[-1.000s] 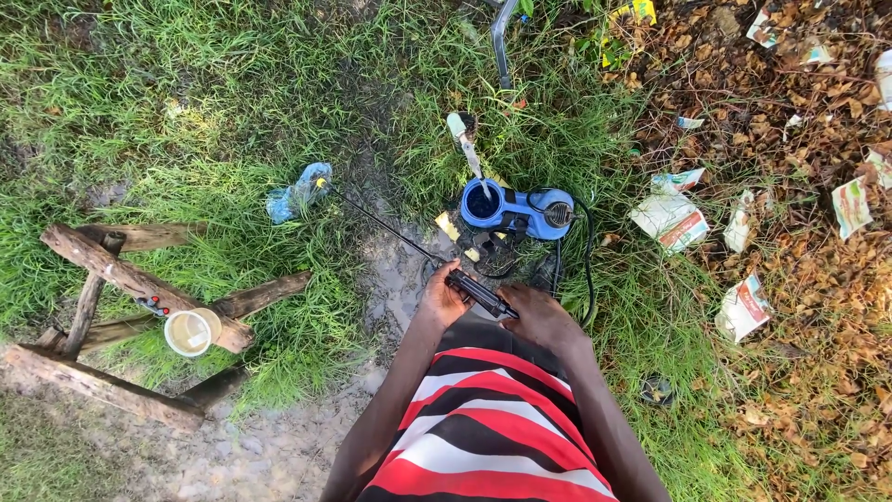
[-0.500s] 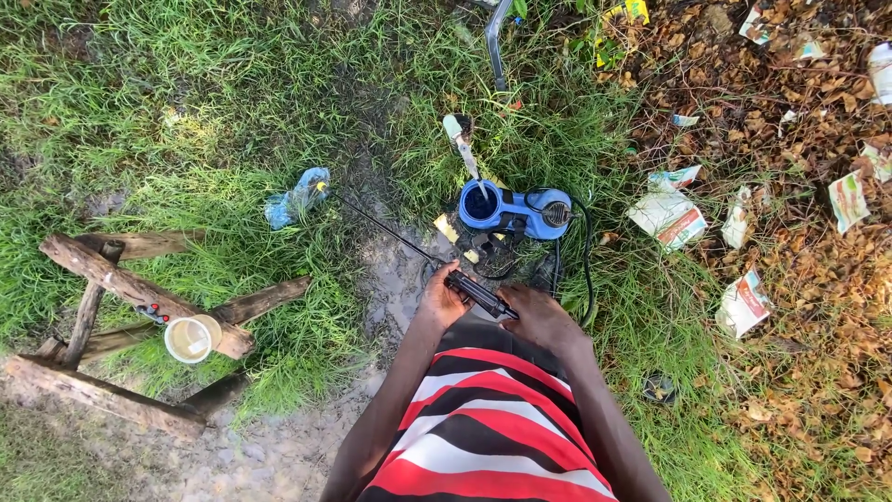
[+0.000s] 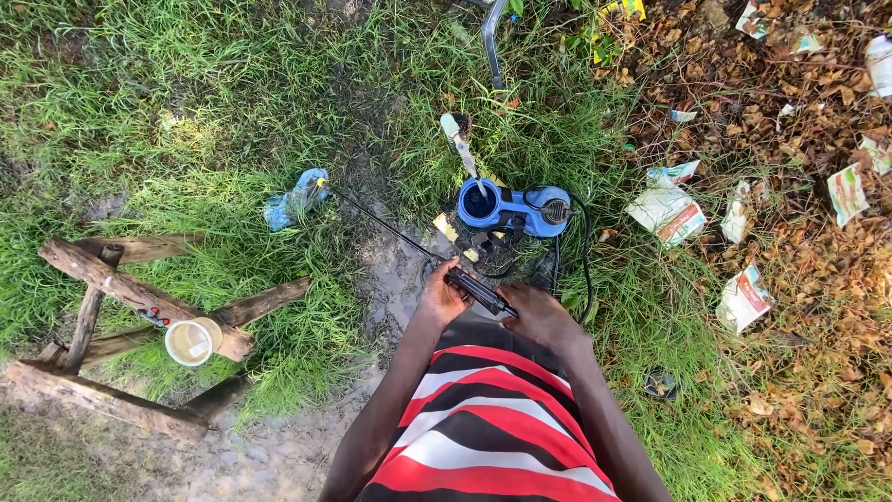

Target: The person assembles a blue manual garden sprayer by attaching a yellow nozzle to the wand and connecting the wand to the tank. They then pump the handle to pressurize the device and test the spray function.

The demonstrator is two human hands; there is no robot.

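Both hands, left hand [image 3: 442, 296] and right hand [image 3: 537, 316], grip the black sprayer handle [image 3: 479, 290], its thin wand [image 3: 381, 221] pointing toward the blue plastic bottle [image 3: 294, 199]; steadying comes next, I judge.

spray wand [image 3: 478, 289] grip hidden, litter unreadable

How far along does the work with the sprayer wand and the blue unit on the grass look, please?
Set out already: the blue sprayer unit stands on the grass with its black hose looped beside it. In hand: the left hand and right hand grip the wand's black handle, its thin lance reaching toward a blue plastic bag. No spray is visible.
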